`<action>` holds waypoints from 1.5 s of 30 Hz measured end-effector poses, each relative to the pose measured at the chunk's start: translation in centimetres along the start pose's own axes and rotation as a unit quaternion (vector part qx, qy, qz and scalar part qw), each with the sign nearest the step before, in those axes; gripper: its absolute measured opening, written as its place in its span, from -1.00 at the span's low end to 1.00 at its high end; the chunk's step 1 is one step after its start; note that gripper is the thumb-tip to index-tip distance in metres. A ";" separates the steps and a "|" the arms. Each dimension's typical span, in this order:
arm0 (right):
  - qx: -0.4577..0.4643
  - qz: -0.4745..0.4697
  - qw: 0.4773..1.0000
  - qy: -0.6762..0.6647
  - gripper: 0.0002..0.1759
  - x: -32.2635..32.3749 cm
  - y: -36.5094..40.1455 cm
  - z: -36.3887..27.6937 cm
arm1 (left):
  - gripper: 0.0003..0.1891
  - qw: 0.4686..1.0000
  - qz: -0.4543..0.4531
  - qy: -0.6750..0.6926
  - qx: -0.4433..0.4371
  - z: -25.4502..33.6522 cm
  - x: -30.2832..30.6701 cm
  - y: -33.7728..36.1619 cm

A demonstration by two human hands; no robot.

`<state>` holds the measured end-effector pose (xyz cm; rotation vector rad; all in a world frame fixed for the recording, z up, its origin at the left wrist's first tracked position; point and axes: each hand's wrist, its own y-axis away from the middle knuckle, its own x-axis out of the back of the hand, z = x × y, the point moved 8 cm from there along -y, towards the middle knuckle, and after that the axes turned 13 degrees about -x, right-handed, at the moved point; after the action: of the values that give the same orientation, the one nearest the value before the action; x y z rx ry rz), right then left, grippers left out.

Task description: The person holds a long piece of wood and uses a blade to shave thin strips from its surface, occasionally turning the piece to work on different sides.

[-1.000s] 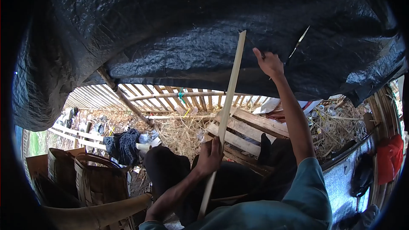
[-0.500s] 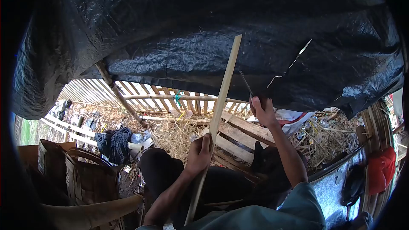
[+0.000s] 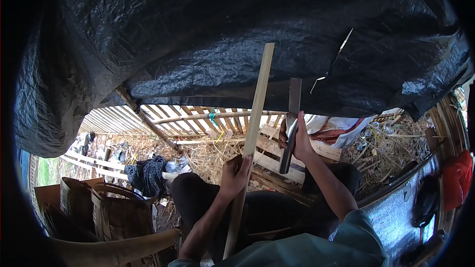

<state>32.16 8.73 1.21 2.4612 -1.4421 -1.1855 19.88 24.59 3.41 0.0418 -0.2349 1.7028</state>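
A long pale wooden strip [image 3: 259, 99] stands nearly upright, leaning slightly right at its top, in front of the dark sheet. My left hand [image 3: 234, 175] is closed round its lower half. To the right of the strip, my right hand [image 3: 298, 141] is closed on a knife-like tool. The tool's broad, flat blade [image 3: 295, 96] points up, and its dark shiny handle [image 3: 286, 160] shows below the fingers. Blade and strip are apart.
Black plastic sheeting [image 3: 198, 29] hangs across the front. A wooden pole [image 3: 148, 121] slants at the left, above woven baskets [image 3: 118, 207]. Wooden slats [image 3: 277, 165] lie beyond my knees. At the right hang a red cloth [image 3: 456, 180] and a dark bundle [image 3: 426, 200].
The tool has turned, so its blade now shows broad side on instead of edge on, with the handle visible. The view has shifted, and the strip's top sits a little further left.
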 end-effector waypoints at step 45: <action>-0.057 -0.066 0.935 0.343 -0.15 -4.3 0.7 6.4 | -0.77 0.983 0.009 0.183 0.009 1.2 -0.4 -0.6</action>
<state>26.44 13.64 -0.47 2.5250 -0.9836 -0.3180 20.44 24.09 4.59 -0.2587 0.0553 1.6962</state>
